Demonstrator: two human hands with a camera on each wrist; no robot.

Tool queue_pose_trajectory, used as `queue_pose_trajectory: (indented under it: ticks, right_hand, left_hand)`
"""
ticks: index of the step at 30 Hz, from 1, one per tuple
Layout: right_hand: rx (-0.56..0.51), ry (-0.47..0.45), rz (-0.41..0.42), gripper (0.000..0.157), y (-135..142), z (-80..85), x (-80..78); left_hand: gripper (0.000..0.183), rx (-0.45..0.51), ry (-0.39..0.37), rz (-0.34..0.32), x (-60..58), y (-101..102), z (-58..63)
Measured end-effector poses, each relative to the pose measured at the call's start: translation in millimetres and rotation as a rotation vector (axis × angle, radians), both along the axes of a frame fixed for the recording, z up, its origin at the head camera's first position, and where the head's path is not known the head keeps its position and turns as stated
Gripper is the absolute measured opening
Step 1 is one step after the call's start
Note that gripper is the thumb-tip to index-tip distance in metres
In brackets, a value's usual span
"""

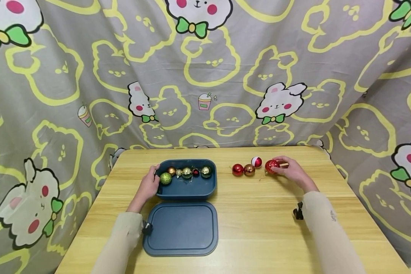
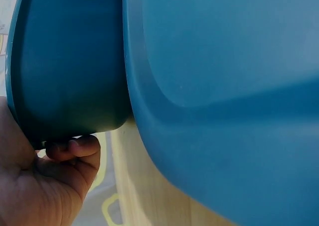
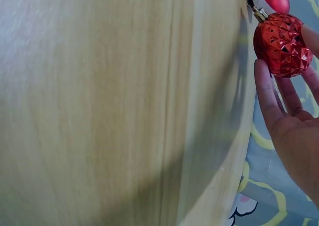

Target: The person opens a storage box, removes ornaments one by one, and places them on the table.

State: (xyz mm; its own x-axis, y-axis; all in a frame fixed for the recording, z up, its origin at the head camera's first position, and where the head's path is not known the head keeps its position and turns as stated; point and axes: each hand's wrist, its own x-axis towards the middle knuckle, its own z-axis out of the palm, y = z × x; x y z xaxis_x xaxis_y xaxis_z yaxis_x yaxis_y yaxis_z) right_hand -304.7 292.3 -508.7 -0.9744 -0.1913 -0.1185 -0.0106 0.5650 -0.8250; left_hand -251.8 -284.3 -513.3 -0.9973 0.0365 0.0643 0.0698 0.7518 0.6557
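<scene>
My left hand [image 1: 150, 182] grips the left end of a dark blue storage box [image 1: 191, 193]; in the left wrist view its fingers curl against the box wall. Inside the box lie a glittery green bauble [image 1: 166, 178], a copper bauble [image 1: 171, 171] and several gold and red ones. Over on the right, my right hand [image 1: 292, 170] holds a red faceted Christmas bauble [image 3: 283, 45] between thumb and fingers, its gold cap facing away from the palm. Just left of it sit a shiny red bauble [image 1: 238, 169], a copper-brown bauble [image 1: 249, 169] and a red-and-white bauble [image 1: 256, 162].
The box's flat blue lid [image 1: 180, 229] lies on the wooden table [image 1: 253, 236], directly in front of the box. A patterned grey curtain [image 1: 205, 114] hangs behind the table's back edge and along both sides.
</scene>
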Motion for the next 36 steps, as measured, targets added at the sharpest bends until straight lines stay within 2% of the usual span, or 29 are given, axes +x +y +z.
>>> queue_pose_trajectory:
  ticks: [9, 14, 17, 22, 29, 36]
  right_hand:
    - [0.028, -0.015, -0.003, 0.063, -1.8, -3.2, 2.5]
    - [-0.004, -0.038, -0.006, 0.063, -3.0, -3.6, 2.6]
    - [-0.027, -0.056, 0.003, 0.067, -2.8, -2.0, 2.6]
    - [0.004, -0.039, 0.019, 0.075, 1.6, 3.9, 2.7]
    - [0.023, 0.062, -0.01, 0.071, 1.8, 27.9, 4.2]
    - [0.001, 0.154, -0.006, 0.065, -24.0, 57.3, 4.8]
  left_hand:
    - [0.045, -0.004, 0.0, -0.001, 1.7, 1.6, -1.8]
    - [0.045, 0.004, 0.008, 0.002, 1.0, 1.9, -2.5]
    - [0.046, 0.009, 0.008, 0.004, 0.1, 2.1, -2.1]
    - [0.048, 0.014, -0.009, 0.016, -0.5, 2.4, 0.0]
    - [0.049, 0.016, -0.023, 0.018, -0.3, 0.0, 0.7]
    - [0.049, 0.023, -0.031, 0.018, 0.1, -0.3, -0.8]
